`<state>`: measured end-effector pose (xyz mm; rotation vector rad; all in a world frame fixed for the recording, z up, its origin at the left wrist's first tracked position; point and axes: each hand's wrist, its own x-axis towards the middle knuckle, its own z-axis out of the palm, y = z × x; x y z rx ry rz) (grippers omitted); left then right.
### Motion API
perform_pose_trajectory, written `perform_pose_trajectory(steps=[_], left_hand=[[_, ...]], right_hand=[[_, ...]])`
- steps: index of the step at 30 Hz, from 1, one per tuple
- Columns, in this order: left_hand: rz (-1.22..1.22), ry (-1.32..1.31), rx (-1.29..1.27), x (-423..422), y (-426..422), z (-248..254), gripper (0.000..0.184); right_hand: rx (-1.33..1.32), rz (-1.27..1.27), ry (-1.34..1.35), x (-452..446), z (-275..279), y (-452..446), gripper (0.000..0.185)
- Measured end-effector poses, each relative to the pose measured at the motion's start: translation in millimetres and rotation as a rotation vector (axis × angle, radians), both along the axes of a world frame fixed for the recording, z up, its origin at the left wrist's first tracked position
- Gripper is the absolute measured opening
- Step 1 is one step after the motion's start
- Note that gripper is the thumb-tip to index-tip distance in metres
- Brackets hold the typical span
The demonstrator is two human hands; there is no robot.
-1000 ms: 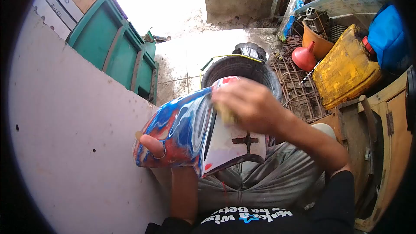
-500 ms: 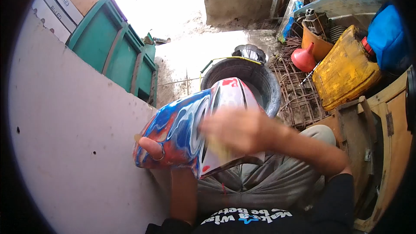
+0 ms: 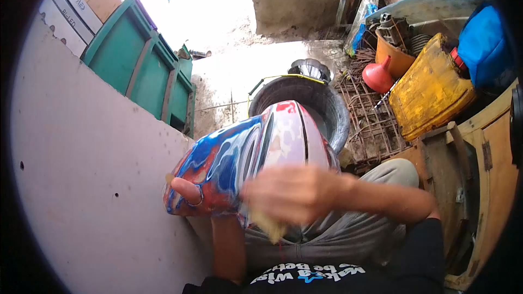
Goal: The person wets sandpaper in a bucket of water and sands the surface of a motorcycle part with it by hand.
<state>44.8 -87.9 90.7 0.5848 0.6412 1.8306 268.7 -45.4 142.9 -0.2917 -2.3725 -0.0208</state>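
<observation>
The right hand squeezes a yellow pad over the blue, red and white shell by the lap. One left hand finger pokes through it; I can't tell that hand's grip. The shell's top overlaps the black bucket. An orange bucket holds metal parts. A box says "BI-LED".

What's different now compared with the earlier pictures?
The right hand, gripping a yellowish pad, has moved down the glossy blue, red and white panel, away from the round dark bucket and toward the person's body. Nothing visibly let go or newly grasped. The left hand still supports the panel, one digit poking through its hole.
</observation>
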Motion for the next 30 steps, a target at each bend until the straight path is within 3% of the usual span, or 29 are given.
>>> perform_pose_trajectory(steps=[1, 2, 3, 5, 6, 9, 10, 11, 13, 14, 16, 17, 18, 21, 23, 25, 26, 28, 29, 30], left_hand=[[-0.146, -0.077, 0.043, -5.5, -2.8, -0.7, 0.110], [-0.201, -0.201, 0.048, -8.6, -2.1, -6.5, 0.110], [-0.254, -0.329, 0.053, -6.7, -1.7, -5.4, 0.111], [-0.135, -0.097, -0.080, -0.9, -1.0, 4.2, 0.114], [-0.061, 0.014, -0.151, 5.5, -2.8, 9.1, 0.116], [0.441, 0.087, -0.256, 22.2, 10.5, 19.0, 0.103], [0.462, 0.086, -0.247, 23.0, 11.0, 18.9, 0.102], [0.484, 0.084, -0.237, 23.8, 11.3, 18.6, 0.102], [0.237, 0.031, -0.128, 15.0, 9.7, 7.4, 0.107], [0.121, 0.004, -0.080, 10.4, 5.9, 0.2, 0.109], [-0.114, -0.031, 0.003, -1.3, -2.5, -6.9, 0.115], [-0.091, -0.038, -0.054, -5.8, -3.9, -6.4, 0.115], [-0.068, -0.051, -0.109, -7.9, -4.6, -5.7, 0.115], [-0.193, -0.020, -0.003, 4.0, -1.1, 4.1, 0.113], [-0.142, 0.052, 0.000, 6.3, -0.9, 6.1, 0.111], [0.085, 0.152, -0.103, 1.2, 1.2, 0.8, 0.109], [0.200, 0.201, -0.141, 3.7, 2.5, -3.1, 0.108], [0.334, 0.260, -0.216, 12.1, 1.0, 2.5, 0.109], [0.213, 0.072, -0.162, 4.5, 3.2, -12.0, 0.110], [0.100, -0.120, -0.129, -3.3, 5.1, -26.6, 0.112]], right_hand=[[0.001, -0.018, -0.012, 3.9, -0.4, 10.9, 0.028], [-0.153, -0.216, -0.126, 14.8, 5.1, 31.4, 0.027], [-0.076, -0.181, -0.091, 13.2, 4.4, 27.8, 0.028], [0.104, -0.116, -0.021, 2.7, 1.5, 17.1, 0.029], [-0.033, -0.001, 0.052, -4.4, 0.5, -10.7, 0.029], [-0.005, -0.010, 0.003, 2.8, 2.2, 8.7, 0.029], [-0.160, -0.171, -0.089, 13.0, 3.3, 27.6, 0.031], [-0.106, -0.140, -0.060, 11.1, 0.8, 24.6, 0.031], [0.021, -0.083, -0.006, 1.3, -4.0, 11.5, 0.031], [-0.020, 0.037, 0.032, -3.9, 3.7, -12.7, 0.029], [-0.034, 0.021, 0.027, -0.9, 2.6, -0.3, 0.027], [-0.041, 0.008, 0.028, 2.2, 2.1, 10.7, 0.026], [-0.185, -0.169, -0.045, 11.5, 3.3, 28.2, 0.027], [0.021, -0.077, 0.023, -0.3, -5.5, 13.1, 0.029], [-0.034, 0.003, 0.054, -5.5, -2.6, -7.8, 0.028], [-0.041, -0.033, 0.010, 1.7, -1.2, 8.4, 0.028], [-0.218, -0.186, -0.119, 13.1, 7.9, 26.5, 0.028], [-0.049, -0.109, -0.027, 4.8, -2.1, 18.6, 0.028], [0.057, -0.071, 0.013, 0.6, -4.8, 16.9, 0.029], [-0.053, -0.001, 0.036, -5.6, -3.2, -11.9, 0.031]])
